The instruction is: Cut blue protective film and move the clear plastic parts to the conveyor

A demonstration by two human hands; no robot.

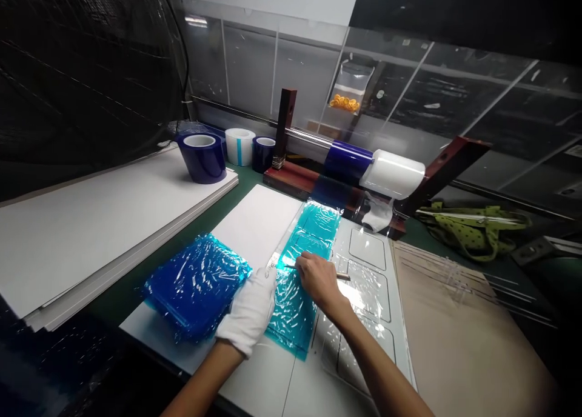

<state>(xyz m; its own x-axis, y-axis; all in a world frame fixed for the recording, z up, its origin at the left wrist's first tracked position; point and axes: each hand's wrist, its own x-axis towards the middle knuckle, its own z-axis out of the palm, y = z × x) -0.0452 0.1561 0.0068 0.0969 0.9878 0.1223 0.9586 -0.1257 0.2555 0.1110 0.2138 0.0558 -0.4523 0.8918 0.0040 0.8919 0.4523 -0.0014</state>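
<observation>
Far left lies one stack of white boards (91,223), and on its back corner stands one big blue tape roll (202,156). Behind it are two smaller rolls, one white (239,145), one blue (264,153). One pile of crumpled blue film (197,286) sits near the front. The gloved left hand (250,311) presses flat, fingers loose, on one teal film strip (300,271) laid along the clear panel (368,283). The bare right hand (318,279) pinches one thin metal tool (318,271), tip on the strip. One roll holder (364,168) crosses behind; one green bag (473,229) lies right.
</observation>
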